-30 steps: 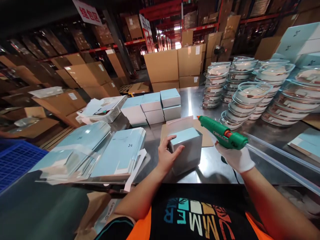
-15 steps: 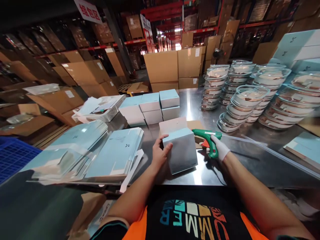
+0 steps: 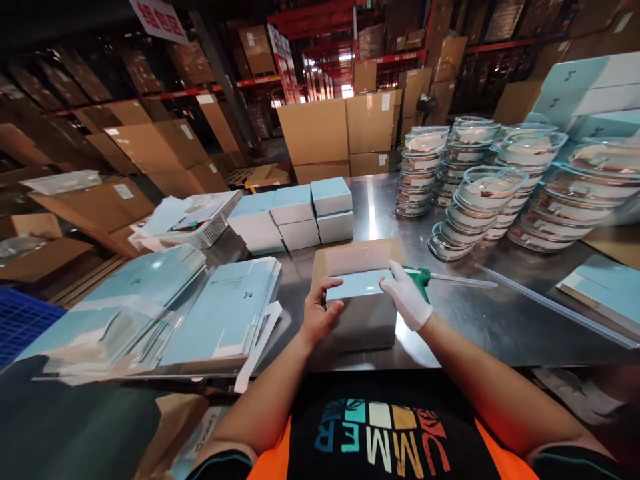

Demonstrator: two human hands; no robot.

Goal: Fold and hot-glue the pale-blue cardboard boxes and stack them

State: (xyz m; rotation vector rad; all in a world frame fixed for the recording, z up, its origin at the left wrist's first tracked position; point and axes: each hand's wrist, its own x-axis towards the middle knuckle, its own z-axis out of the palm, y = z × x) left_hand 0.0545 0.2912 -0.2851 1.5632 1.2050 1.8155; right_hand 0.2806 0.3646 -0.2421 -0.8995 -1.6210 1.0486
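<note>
A small light-blue and grey cardboard box (image 3: 361, 323) is on the metal table in front of me, with a pale flap standing up at its back edge. My left hand (image 3: 320, 310) grips the box's left side, thumb on the near face and fingers at the top edge. My right hand (image 3: 407, 297), in a white glove, holds the top right corner, its fingertips at the flap. Behind the right hand lies a green glue gun (image 3: 423, 277), partly hidden, with a clear glue stick (image 3: 465, 281) running out from its rear. Brown cardboard (image 3: 323, 261) lies beyond the box.
Several closed blue-and-white boxes (image 3: 293, 200) are stacked behind. Flat blue box blanks (image 3: 220, 313) lie to the left, near a white basket (image 3: 213, 230). Stacks of glass containers (image 3: 457, 223) stand at the right. Another long glue stick (image 3: 555, 303) lies on the metal table (image 3: 480, 327).
My right hand has let go of the glue gun, which now lies on the table, and has moved left onto the box. The box has turned squarer to me; my left hand still holds it.
</note>
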